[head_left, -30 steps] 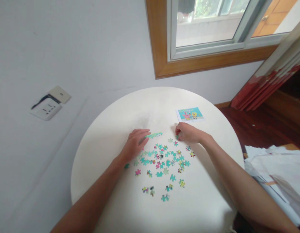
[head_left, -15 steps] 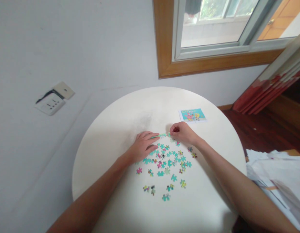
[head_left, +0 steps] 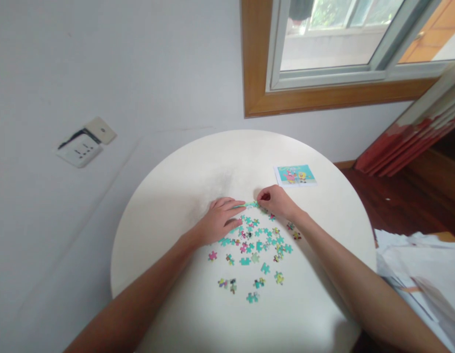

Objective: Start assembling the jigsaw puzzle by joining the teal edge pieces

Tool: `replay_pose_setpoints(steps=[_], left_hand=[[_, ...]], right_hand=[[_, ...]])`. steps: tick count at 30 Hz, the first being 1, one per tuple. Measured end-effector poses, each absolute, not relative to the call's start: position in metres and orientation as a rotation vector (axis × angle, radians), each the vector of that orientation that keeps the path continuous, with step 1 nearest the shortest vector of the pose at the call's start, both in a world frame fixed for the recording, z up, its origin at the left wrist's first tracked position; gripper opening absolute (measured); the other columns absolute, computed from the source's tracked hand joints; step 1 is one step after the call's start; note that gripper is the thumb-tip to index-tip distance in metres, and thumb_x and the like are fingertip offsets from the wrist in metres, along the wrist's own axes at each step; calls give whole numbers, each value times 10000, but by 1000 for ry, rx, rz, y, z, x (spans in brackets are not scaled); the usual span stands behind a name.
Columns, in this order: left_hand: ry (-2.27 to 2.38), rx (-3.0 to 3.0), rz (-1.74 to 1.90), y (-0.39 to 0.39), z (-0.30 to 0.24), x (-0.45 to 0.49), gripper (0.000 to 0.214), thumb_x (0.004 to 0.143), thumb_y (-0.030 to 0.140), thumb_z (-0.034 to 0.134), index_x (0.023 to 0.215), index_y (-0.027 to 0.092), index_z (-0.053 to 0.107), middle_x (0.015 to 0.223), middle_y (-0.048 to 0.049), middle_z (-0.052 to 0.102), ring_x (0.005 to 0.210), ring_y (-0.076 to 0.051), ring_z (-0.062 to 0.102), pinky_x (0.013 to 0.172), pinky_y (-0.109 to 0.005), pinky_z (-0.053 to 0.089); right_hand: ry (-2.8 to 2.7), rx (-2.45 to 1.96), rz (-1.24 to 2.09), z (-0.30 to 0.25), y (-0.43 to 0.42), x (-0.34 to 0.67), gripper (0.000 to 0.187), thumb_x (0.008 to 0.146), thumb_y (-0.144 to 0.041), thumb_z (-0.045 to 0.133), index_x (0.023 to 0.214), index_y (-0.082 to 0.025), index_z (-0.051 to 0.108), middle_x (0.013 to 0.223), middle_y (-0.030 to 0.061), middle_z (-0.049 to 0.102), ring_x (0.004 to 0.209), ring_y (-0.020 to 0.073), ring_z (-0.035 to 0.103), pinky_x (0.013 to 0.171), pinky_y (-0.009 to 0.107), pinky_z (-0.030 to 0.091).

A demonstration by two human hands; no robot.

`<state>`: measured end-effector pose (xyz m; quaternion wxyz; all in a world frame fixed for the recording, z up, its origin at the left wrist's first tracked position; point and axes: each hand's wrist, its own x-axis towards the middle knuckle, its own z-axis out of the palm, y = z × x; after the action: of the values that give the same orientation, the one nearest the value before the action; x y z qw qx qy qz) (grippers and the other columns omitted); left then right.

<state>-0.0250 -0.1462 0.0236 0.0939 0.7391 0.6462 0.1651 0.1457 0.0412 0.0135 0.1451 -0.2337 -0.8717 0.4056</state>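
Note:
My left hand [head_left: 222,220] lies flat with fingers stretched out, its fingertips resting on the left part of a short joined row of jigsaw puzzle pieces [head_left: 248,205]. My right hand [head_left: 275,200] is closed in a pinch at the right end of that row, on a jigsaw piece mostly hidden by the fingers. Below both hands, many loose pieces are spread, mainly teal, such as a teal piece [head_left: 245,262], a pink piece [head_left: 212,256] and a yellow piece [head_left: 279,278]. Beyond my right hand lies a picture card [head_left: 296,175] with a pink and a yellow cartoon figure.
Everything lies on a round white table [head_left: 168,181] against a wall with a socket [head_left: 80,149]. A wood-framed window [head_left: 323,95] is behind it. To the right are a stack of papers [head_left: 415,264] and a red and white curtain [head_left: 396,142].
The view has shifted slightly. My right fingertips, with the piece, appear closer to the joined row, and the gap there looks smaller. My left hand stays in place on the row.

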Motion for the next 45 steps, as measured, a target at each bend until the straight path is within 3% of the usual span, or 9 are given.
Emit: replay_pose_setpoints(steps=[12, 17, 33, 39, 45], left_hand=[[1927, 2139, 531, -146, 22, -25, 387, 987, 423, 507, 1348, 304, 581, 1426, -30, 553, 1292, -263, 422, 1079, -459, 284], [1922, 2121, 546, -147, 22, -25, 382, 982, 416, 518, 1348, 321, 578, 1428, -11, 551, 1296, -256, 418, 1088, -462, 279], [1914, 2132, 591, -146, 24, -25, 372, 974, 387, 540, 1334, 312, 588, 1400, -23, 567, 1275, -253, 436, 1085, -458, 293], [2088, 2079, 771, -145, 27, -28, 264, 970, 320, 530, 1158, 240, 697, 1137, -65, 648, 1089, -231, 531, 1000, -413, 380], [2291, 1784, 857, -143, 19, -44, 185, 902, 276, 596, 998, 197, 733, 885, -49, 684, 869, -203, 608, 875, -350, 469]], right_hand=[[-2561, -623, 1128, 13, 41, 150, 53, 778, -146, 649, 785, -149, 702, 660, 16, 660, 583, 124, 555, 568, 239, 404], [-2627, -594, 1023, 15, 39, 151, 143, 737, -175, 739, 876, -155, 715, 762, 24, 682, 627, 123, 557, 595, 236, 405], [-2625, -571, 990, 18, 41, 155, 109, 802, -170, 664, 880, -151, 738, 765, 43, 689, 642, 139, 571, 615, 256, 415], [-2586, -580, 1005, 18, 44, 158, 131, 797, -170, 623, 840, -163, 747, 765, 45, 701, 646, 146, 581, 626, 268, 431], [-2639, -607, 983, 20, 39, 156, 94, 805, -202, 657, 824, -177, 746, 787, 50, 709, 665, 151, 592, 637, 274, 432]])
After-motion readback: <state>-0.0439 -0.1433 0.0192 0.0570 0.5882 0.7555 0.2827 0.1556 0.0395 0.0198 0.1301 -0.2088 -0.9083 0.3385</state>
